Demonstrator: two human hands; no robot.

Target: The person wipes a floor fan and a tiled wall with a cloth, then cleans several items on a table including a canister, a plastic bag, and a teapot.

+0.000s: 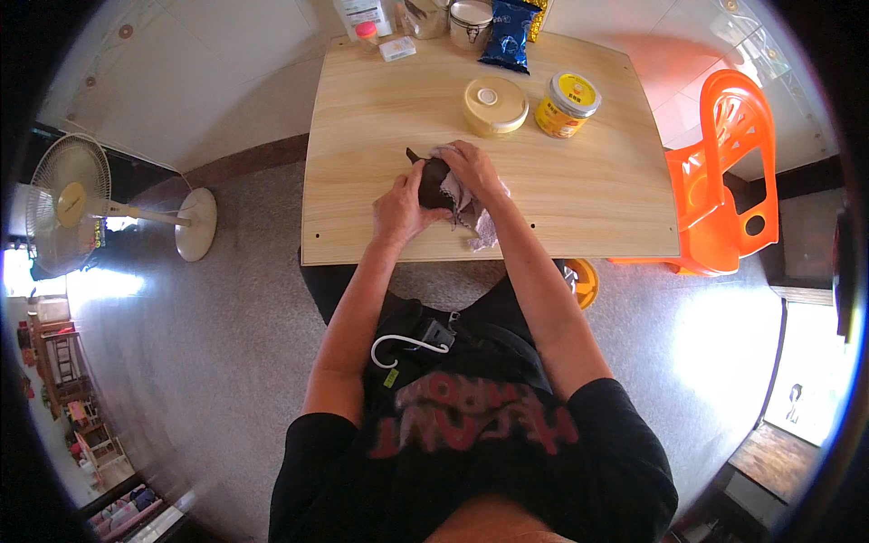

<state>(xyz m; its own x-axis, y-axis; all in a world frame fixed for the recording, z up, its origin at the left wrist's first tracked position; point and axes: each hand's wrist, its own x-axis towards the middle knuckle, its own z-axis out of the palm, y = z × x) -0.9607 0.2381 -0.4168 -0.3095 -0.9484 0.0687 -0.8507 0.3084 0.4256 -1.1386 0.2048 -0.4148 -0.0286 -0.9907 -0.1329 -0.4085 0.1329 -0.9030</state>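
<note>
Near the front of the wooden table, a small dark brown teapot (434,184) is gripped by my left hand (400,209), thumb and fingers around its side. Its pointed spout juts out to the far left. My right hand (473,171) holds a pale pinkish-grey cloth (485,229) pressed against the teapot's right side. One end of the cloth hangs down toward the table's front edge. The cloth and my fingers hide much of the teapot, including its right side.
Beyond my hands on the table (380,102) stand a round lidded container (495,106) and a yellow-labelled jar (568,105). A blue foil bag (509,37), a clamp-lid jar (470,26) and a small box (397,49) sit at the back. An orange plastic chair (730,170) is right; a fan (71,197) left.
</note>
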